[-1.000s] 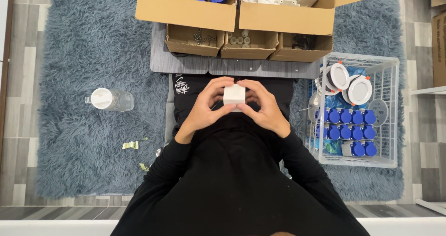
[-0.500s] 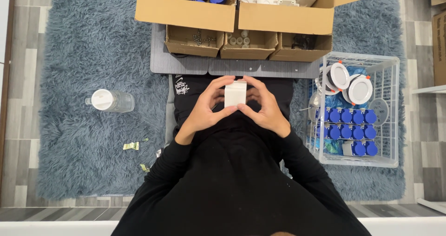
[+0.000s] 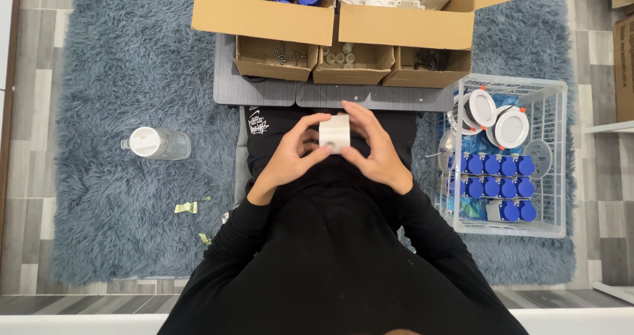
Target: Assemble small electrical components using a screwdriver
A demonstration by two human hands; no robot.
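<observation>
Both of my hands hold one small white box-shaped part (image 3: 335,132) in front of my chest, above a black cloth on my lap. My left hand (image 3: 295,153) grips its left side with fingers curled around it. My right hand (image 3: 373,149) covers its right side and top edge. The part's face shows a round recess. My black sleeves fill the lower half of the view.
Ahead lie a grey board (image 3: 264,94), three small cardboard boxes (image 3: 343,63) of small parts, and two big open cartons (image 3: 264,18) with blue and white parts. A white wire basket (image 3: 551,157) at right holds blue pieces and round white lamps. A clear bottle (image 3: 157,143) lies on the blue shag rug at left.
The white part has turned slightly in my fingers and my hands shifted a little around it. Nothing else has moved.
</observation>
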